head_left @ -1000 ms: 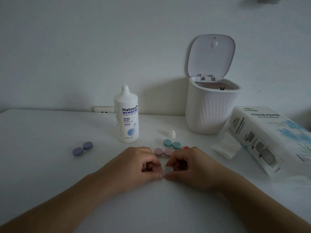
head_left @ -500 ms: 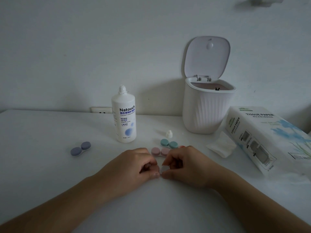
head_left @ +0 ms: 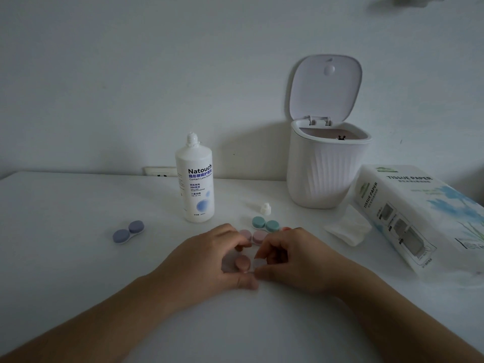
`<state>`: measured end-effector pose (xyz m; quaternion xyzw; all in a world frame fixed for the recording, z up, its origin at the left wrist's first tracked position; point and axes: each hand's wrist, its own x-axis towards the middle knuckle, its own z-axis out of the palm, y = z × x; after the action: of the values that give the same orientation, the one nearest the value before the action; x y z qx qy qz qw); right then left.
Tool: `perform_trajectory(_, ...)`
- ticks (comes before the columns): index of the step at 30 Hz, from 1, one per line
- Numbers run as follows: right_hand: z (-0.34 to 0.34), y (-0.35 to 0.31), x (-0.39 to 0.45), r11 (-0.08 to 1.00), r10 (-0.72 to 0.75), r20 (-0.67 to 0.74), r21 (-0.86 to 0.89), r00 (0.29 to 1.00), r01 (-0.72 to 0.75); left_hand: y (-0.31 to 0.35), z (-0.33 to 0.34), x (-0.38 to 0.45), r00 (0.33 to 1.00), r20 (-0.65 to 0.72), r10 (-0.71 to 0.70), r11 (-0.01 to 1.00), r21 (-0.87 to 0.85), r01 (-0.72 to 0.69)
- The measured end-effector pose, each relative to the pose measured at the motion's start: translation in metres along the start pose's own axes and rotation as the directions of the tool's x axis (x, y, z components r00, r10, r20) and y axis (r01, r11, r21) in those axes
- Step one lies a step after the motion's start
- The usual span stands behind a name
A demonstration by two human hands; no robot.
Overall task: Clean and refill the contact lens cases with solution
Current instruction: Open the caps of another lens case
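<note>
My left hand [head_left: 207, 260] and my right hand [head_left: 296, 260] meet at the table's front middle. Both pinch a small white lens case [head_left: 258, 264], which the fingers mostly hide. Just behind the hands lies a pink lens case [head_left: 258, 236], and behind that a teal one [head_left: 265, 224]. A purple-blue case [head_left: 128, 231] lies apart at the left. The white solution bottle [head_left: 197, 187] stands upright with its nozzle bare, and its small white cap [head_left: 265, 208] stands to the right of it.
A white ribbed bin [head_left: 327, 166] with its lid up stands at the back right. A tissue paper pack [head_left: 419, 213] lies at the right, with a loose tissue [head_left: 345, 229] beside it. A small red thing [head_left: 286, 228] peeks out behind my right hand.
The fingers of both hands have shifted on the white case, and a small gap between the hands now shows more of it. The other things have not moved.
</note>
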<state>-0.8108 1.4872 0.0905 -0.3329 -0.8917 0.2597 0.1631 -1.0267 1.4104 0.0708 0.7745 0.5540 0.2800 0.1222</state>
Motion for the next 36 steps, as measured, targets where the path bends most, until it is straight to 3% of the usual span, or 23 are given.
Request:
perform_trajectory(6,0.0007,0.0014,0.0004,1.000,-0.006,0.003,0.025,1.000,0.006,-0.0027,0.0011,-0.0047,0.997,-0.072,0.003,0.995,-0.097,-0.010)
perform_trajectory(12,-0.0003,0.0019,0.0007,1.000,0.006,0.018,0.023,1.000,-0.007,-0.0004,-0.0018,-0.0015,0.997,-0.064,-0.036,0.999,-0.030,0.034)
perform_trajectory(17,-0.0007,0.0018,0.0012,1.000,0.004,0.021,0.012,1.000,-0.005,-0.0002,-0.0017,-0.0036,0.997,-0.075,-0.002,0.991,-0.133,-0.008)
perform_trajectory(22,0.0005,0.0023,0.0007,1.000,0.011,0.019,0.013,1.000,-0.011,-0.0031,-0.0049,0.0016,0.993,-0.072,-0.098,0.993,-0.072,0.093)
perform_trajectory(26,0.0000,0.0035,0.0012,1.000,0.023,0.029,0.012,0.999,-0.023,-0.0044,-0.0072,0.0013,1.000,0.015,-0.027,0.997,-0.072,0.028)
perform_trajectory(30,-0.0009,0.0030,0.0015,1.000,0.010,0.032,0.014,0.999,-0.010,-0.0020,-0.0067,-0.0005,0.999,0.003,0.045,0.997,-0.064,-0.045)
perform_trajectory(34,-0.0006,0.0027,0.0016,1.000,0.016,0.033,0.009,0.999,-0.016,-0.0048,-0.0071,0.0008,0.996,-0.077,-0.044,0.998,0.046,0.048)
perform_trajectory(36,-0.0007,0.0023,0.0020,1.000,0.017,0.035,0.011,0.999,-0.017,-0.0066,-0.0072,0.0004,0.999,-0.045,-0.024,1.000,0.006,0.025)
